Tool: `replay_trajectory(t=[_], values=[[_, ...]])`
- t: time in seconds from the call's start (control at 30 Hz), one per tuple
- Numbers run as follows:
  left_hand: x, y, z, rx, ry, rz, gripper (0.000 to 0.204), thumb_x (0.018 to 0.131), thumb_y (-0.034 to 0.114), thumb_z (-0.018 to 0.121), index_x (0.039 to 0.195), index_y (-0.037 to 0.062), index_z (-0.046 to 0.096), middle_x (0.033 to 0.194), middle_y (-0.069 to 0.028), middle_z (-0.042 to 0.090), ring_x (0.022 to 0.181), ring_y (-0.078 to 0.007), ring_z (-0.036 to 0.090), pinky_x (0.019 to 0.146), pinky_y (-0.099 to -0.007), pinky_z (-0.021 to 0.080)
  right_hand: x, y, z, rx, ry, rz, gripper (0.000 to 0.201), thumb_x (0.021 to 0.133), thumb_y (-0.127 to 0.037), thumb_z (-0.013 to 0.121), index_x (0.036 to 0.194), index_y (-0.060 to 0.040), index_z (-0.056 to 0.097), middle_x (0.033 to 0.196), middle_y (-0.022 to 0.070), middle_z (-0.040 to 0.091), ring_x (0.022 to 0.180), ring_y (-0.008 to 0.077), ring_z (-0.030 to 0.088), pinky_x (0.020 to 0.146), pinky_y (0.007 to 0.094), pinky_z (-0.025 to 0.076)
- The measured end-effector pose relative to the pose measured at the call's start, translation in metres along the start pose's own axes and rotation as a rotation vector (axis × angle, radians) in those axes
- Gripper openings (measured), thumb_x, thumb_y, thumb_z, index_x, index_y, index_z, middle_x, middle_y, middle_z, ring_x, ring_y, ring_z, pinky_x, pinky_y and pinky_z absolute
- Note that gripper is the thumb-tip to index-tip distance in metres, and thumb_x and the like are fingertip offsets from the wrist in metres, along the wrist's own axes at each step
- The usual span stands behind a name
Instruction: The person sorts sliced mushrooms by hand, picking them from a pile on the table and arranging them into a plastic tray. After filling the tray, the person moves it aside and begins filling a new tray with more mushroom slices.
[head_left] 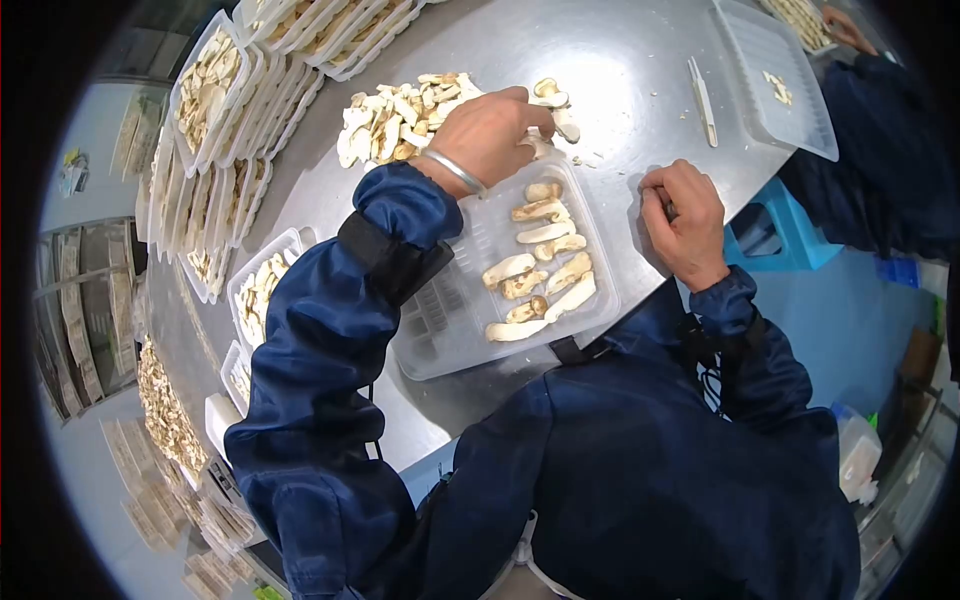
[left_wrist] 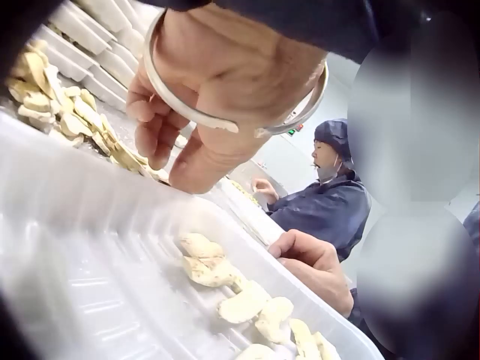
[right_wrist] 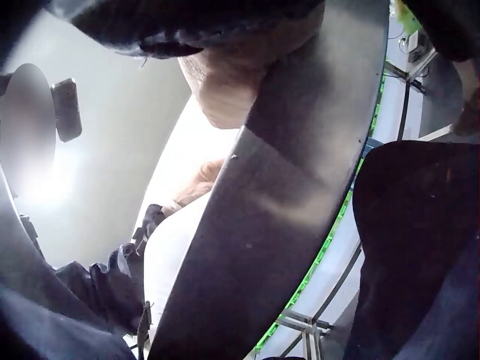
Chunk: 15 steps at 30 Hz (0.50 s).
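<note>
My left hand (head_left: 490,135), with a silver bangle on its wrist, reaches over the far edge of a clear plastic tray (head_left: 440,345). Its thumb and forefinger pinch a pale mushroom slice (head_left: 543,147) at the rim; the left wrist view hides this slice behind the hand and tray. Several mushroom slices (head_left: 545,232) lie in rows along the tray's right side. Just beyond the hand spreads a heap of mushroom slices (head_left: 385,125), with a few more (head_left: 566,122) to its right. My right hand (head_left: 685,220) rests on the steel table, fingers loosely curled, no held thing visible.
Stacked trays of slices (head_left: 215,130) rise at the left. A slim white tool (head_left: 703,105) lies beyond my right hand. Another tray (head_left: 800,120) stands at the right, near a person in dark blue (left_wrist: 330,195). A blue stool (head_left: 785,230) is beside the table edge.
</note>
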<state>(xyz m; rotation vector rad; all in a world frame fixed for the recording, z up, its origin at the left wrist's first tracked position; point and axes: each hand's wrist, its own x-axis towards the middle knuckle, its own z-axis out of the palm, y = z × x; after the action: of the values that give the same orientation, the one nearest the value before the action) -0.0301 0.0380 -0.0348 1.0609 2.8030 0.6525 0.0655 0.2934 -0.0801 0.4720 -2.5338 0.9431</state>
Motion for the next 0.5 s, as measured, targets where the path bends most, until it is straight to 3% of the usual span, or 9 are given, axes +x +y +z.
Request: replay_trajectory(t=[0.17,0.27,0.33,0.43,0.47,0.5], values=[[0.005,-0.004,-0.002,0.031,-0.045,-0.039,0.018,0.08,0.006,0.07,0.097,0.0041,0.072,0.086,-0.0097,0.063,0.074,-0.024,0.062,0.071,-0.0341,0.052,0.0,-0.001,-0.001,-0.002,-0.005,0.005,0.006,0.079,-0.002,0.065,0.083,-0.0045,0.06,0.073,0.008,0.053,0.069,0.0265,0.054,0.067,0.0382,0.04],[-0.001,-0.014,-0.008,-0.139,0.029,-0.106,0.016,0.08,0.009,0.073,0.094,0.0009,0.072,0.087,-0.0099,0.066,0.075,-0.0211,0.064,0.07,-0.0315,0.052,-0.001,0.001,0.001,-0.005,0.009,0.001,0.006,0.079,-0.002,0.064,0.083,-0.0046,0.06,0.073,0.008,0.053,0.069,0.0265,0.054,0.067,0.038,0.04],[-0.018,0.003,-0.033,-0.14,0.068,-0.175,0.012,0.082,0.008,0.074,0.09,-0.0003,0.073,0.084,-0.0083,0.07,0.073,-0.0166,0.064,0.069,-0.0296,0.052,-0.001,0.001,0.001,-0.004,0.007,-0.009,0.006,0.08,-0.002,0.064,0.083,-0.0047,0.061,0.073,0.0081,0.053,0.068,0.0267,0.054,0.067,0.0379,0.04],[-0.055,0.014,-0.041,-0.385,-0.105,-0.301,0.007,0.082,0.005,0.074,0.086,-0.0006,0.073,0.08,-0.0067,0.071,0.068,-0.0133,0.062,0.065,-0.0282,0.051,-0.001,0.001,-0.001,-0.003,0.004,0.001,0.006,0.08,-0.002,0.064,0.083,-0.0049,0.061,0.074,0.0082,0.054,0.068,0.027,0.054,0.067,0.0378,0.04],[-0.065,0.014,-0.037,-0.344,-0.131,-0.27,0.012,0.079,0.011,0.071,0.084,0.0,0.075,0.074,-0.0143,0.071,0.066,-0.0254,0.069,0.065,-0.0324,0.054,-0.001,0.0,0.0,0.001,-0.001,0.003,0.006,0.08,-0.002,0.064,0.084,-0.0049,0.061,0.074,0.0083,0.054,0.068,0.027,0.054,0.067,0.0377,0.04],[-0.072,0.016,-0.033,-0.326,-0.16,-0.303,0.012,0.078,0.01,0.071,0.083,0.0001,0.075,0.073,-0.0151,0.07,0.066,-0.0265,0.068,0.065,-0.0333,0.054,-0.001,0.0,0.002,0.006,0.003,-0.008,0.005,0.081,-0.002,0.064,0.084,-0.0048,0.061,0.074,0.0083,0.054,0.068,0.027,0.054,0.067,0.0377,0.04]])
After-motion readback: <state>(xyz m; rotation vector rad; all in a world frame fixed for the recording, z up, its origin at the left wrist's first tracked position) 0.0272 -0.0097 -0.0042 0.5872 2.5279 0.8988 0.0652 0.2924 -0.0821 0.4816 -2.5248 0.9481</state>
